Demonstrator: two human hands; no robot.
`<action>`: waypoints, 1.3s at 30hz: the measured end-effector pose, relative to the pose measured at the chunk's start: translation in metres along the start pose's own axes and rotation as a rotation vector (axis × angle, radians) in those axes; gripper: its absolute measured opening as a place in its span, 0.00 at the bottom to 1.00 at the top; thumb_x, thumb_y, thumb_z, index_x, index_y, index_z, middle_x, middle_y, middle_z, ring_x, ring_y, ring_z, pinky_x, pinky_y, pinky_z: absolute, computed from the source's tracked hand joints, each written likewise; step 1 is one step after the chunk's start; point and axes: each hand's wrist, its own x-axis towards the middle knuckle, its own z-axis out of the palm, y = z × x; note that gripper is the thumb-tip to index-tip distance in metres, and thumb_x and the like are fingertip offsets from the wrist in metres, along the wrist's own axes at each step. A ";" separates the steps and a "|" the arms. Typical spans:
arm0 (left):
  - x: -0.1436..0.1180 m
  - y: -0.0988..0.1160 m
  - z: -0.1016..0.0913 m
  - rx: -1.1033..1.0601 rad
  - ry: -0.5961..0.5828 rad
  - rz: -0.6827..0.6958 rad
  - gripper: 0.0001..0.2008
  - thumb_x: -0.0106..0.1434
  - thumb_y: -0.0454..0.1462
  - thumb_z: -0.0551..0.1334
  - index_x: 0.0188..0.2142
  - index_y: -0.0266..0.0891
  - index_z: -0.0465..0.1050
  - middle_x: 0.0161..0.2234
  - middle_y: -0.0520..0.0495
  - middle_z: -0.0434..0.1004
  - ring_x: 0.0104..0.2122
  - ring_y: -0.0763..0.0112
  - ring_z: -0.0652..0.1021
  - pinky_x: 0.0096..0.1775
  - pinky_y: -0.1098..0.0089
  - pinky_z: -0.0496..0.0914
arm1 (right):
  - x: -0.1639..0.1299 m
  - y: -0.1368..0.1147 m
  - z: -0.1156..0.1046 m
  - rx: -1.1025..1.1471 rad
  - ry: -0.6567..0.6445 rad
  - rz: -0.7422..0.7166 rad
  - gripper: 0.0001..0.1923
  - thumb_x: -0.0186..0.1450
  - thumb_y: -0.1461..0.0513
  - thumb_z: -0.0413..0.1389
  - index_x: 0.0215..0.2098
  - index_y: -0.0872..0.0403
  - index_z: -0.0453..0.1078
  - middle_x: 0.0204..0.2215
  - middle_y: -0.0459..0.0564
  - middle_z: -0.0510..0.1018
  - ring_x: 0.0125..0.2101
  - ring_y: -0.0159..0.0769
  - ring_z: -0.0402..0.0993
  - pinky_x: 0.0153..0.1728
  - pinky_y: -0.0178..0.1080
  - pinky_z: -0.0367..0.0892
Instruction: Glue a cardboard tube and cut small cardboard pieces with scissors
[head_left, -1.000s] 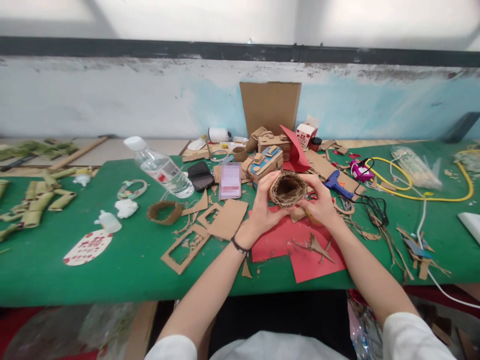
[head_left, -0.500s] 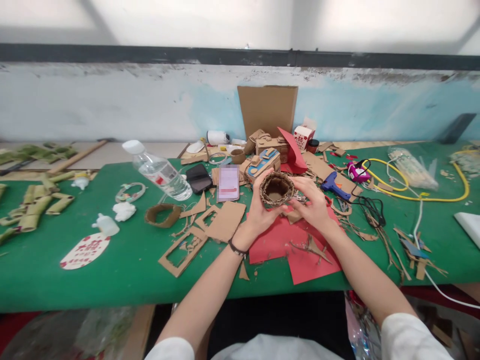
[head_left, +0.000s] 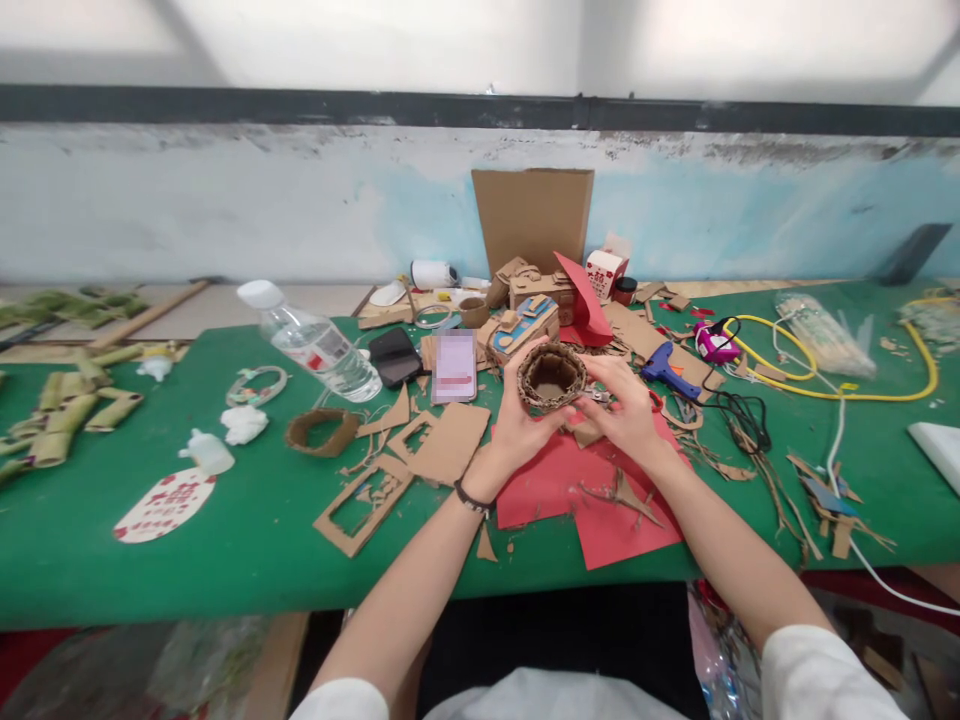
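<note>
Both my hands hold a small round cup of corrugated cardboard (head_left: pixel 552 374) above the middle of the green table (head_left: pixel 225 540). My left hand (head_left: pixel 517 425) wraps its left side, thumb on the rim. My right hand (head_left: pixel 622 410) grips its right side, fingers curled on the wall. The cup's mouth faces up and towards me. Sheets of red paper (head_left: pixel 592 500) lie under my hands, with cardboard slivers on them.
A water bottle (head_left: pixel 315 345), two phones (head_left: pixel 456 366), a cardboard ring (head_left: pixel 322 430) and cut cardboard frames (head_left: pixel 364 505) lie to the left. A blue glue gun (head_left: pixel 667 370), yellow cable (head_left: pixel 825 390) and scraps are to the right. Green bamboo-like tubes (head_left: pixel 67 410) sit far left.
The cup has been lowered slightly and tipped, its mouth now facing more upward; my right hand shifted along its side. The view drifted slightly.
</note>
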 end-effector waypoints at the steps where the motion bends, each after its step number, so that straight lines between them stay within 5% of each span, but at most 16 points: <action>1: 0.001 0.002 0.000 -0.007 0.008 -0.014 0.50 0.62 0.55 0.79 0.75 0.47 0.60 0.76 0.32 0.64 0.74 0.48 0.73 0.73 0.50 0.70 | 0.000 -0.001 0.000 -0.003 -0.006 -0.004 0.26 0.76 0.52 0.65 0.71 0.43 0.75 0.62 0.56 0.86 0.59 0.53 0.84 0.59 0.59 0.81; 9: 0.002 0.007 -0.006 -0.043 -0.007 -0.114 0.49 0.59 0.53 0.82 0.73 0.44 0.66 0.73 0.31 0.69 0.72 0.46 0.74 0.75 0.45 0.67 | -0.002 -0.005 0.004 -0.020 0.025 -0.048 0.25 0.75 0.55 0.67 0.69 0.44 0.76 0.59 0.57 0.87 0.56 0.52 0.85 0.55 0.57 0.82; 23: 0.000 0.003 -0.008 -0.038 0.007 -0.072 0.51 0.54 0.59 0.81 0.71 0.45 0.67 0.70 0.32 0.73 0.70 0.46 0.77 0.73 0.45 0.70 | -0.001 -0.008 0.004 -0.012 -0.001 -0.025 0.24 0.75 0.55 0.67 0.68 0.43 0.75 0.59 0.56 0.87 0.56 0.52 0.85 0.57 0.57 0.81; 33: 0.005 0.010 -0.003 -0.113 -0.094 -0.107 0.64 0.55 0.60 0.81 0.80 0.52 0.50 0.77 0.30 0.62 0.73 0.45 0.73 0.72 0.48 0.71 | 0.001 -0.007 0.000 0.131 -0.033 0.080 0.26 0.75 0.49 0.65 0.67 0.47 0.71 0.63 0.59 0.82 0.64 0.53 0.80 0.65 0.58 0.77; 39: 0.010 0.013 -0.013 -0.138 -0.106 -0.113 0.53 0.50 0.54 0.85 0.70 0.45 0.68 0.70 0.31 0.74 0.67 0.47 0.80 0.68 0.49 0.75 | -0.001 -0.006 0.002 0.135 -0.063 0.060 0.25 0.75 0.51 0.66 0.67 0.45 0.71 0.63 0.58 0.83 0.64 0.52 0.80 0.65 0.59 0.78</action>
